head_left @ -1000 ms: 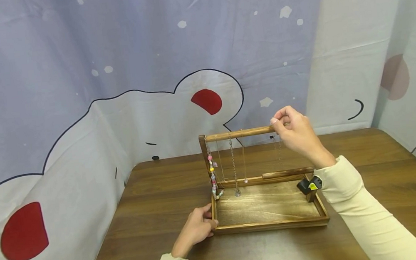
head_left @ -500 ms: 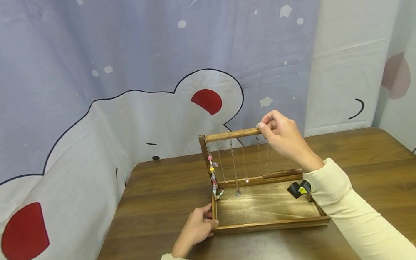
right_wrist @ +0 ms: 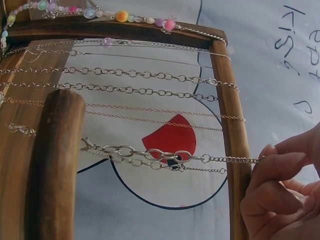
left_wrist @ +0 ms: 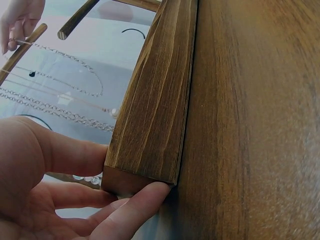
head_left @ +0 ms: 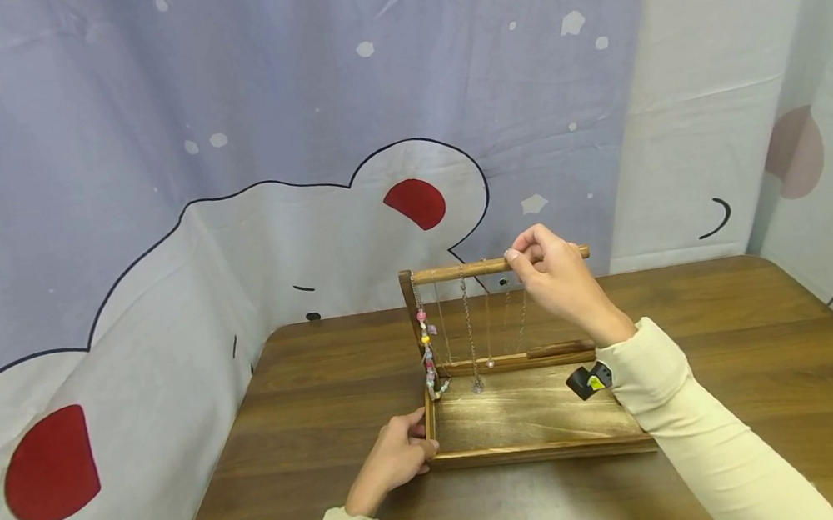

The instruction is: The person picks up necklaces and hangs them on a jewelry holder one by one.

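Note:
A wooden jewellery stand has an upper rod (head_left: 473, 269) over a shallow tray (head_left: 540, 451). My right hand (head_left: 549, 272) is at the rod, its thumb and forefinger pinching a silver link chain (right_wrist: 125, 151) draped across it. A small dark stone (head_left: 504, 282) shows on this chain. Other fingers curl behind the thumb in the right wrist view. At the tray's near left corner, my left hand (head_left: 390, 455) grips the wood. In the left wrist view its fingertips (left_wrist: 160, 189) wrap the end of the tray wall (left_wrist: 155, 100).
Left of the held chain hang several necklaces, among them a silver one with a pendant (head_left: 477, 385) and a colourful beaded one (head_left: 426, 351) by the upright post (head_left: 408, 294). A lower, shorter rod (head_left: 561, 348) juts along the tray's back. Printed curtains (head_left: 294, 238) stand behind the table (head_left: 308, 388).
My right hand has slid left along the rod with the chain, uncovering the rod's right end. My left hand has stayed at the tray corner.

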Demonstrator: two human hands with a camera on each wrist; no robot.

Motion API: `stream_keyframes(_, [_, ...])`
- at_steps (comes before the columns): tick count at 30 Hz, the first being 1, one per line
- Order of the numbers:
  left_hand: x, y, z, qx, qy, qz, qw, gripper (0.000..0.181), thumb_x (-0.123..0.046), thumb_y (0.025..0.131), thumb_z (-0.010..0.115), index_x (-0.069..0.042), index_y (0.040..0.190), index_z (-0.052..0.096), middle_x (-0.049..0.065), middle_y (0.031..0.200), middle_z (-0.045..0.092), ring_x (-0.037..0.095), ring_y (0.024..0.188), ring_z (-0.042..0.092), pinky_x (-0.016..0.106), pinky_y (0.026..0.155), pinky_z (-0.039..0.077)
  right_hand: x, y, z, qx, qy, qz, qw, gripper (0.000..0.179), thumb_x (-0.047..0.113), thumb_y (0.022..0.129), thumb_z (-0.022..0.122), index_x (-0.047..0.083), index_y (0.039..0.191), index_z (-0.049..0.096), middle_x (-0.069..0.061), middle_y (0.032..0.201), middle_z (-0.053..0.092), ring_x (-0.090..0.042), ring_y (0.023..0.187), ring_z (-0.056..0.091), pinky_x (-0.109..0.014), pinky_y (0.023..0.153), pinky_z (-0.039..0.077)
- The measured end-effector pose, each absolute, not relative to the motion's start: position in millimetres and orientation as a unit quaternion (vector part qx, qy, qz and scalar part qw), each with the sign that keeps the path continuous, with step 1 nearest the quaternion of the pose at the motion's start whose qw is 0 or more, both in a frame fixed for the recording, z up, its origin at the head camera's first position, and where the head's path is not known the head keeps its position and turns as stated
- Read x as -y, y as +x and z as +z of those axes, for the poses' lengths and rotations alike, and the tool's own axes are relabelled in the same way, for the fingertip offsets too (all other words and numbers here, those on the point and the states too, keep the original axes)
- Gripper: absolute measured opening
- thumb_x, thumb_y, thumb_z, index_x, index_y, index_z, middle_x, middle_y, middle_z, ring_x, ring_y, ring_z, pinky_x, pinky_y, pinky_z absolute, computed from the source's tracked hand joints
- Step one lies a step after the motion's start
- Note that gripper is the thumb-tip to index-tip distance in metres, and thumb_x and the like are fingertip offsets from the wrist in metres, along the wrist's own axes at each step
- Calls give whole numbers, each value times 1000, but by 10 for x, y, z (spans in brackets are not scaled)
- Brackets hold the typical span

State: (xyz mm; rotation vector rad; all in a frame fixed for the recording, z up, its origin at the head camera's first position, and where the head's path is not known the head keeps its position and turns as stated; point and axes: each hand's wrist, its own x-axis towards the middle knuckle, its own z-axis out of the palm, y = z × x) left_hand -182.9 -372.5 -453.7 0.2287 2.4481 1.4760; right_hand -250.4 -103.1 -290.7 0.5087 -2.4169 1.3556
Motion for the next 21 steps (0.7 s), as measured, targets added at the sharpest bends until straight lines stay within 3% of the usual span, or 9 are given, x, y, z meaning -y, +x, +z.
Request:
stream_keyframes(12, [3725,-1823,-4526,-844,86,512,136,63,-3,80,60,11,135,34,17,98,57,14,67,58,31,54,54,1070,-2454,-2915,842,160,491,154,15,21,91,55,7,96,53,-6,72,61,-22,48,57,-32,47,47])
stream_keyframes(21, [3726,-1815,-4538,-842,92,515,131,63,-2,79,60,12,135,34,18,98,57,15,68,58,31,53,54,1023,-2390,-2939,849,138,477,181,20,26,89,57,8,97,52,-6,79,67,-16,46,60,-31,50,49])
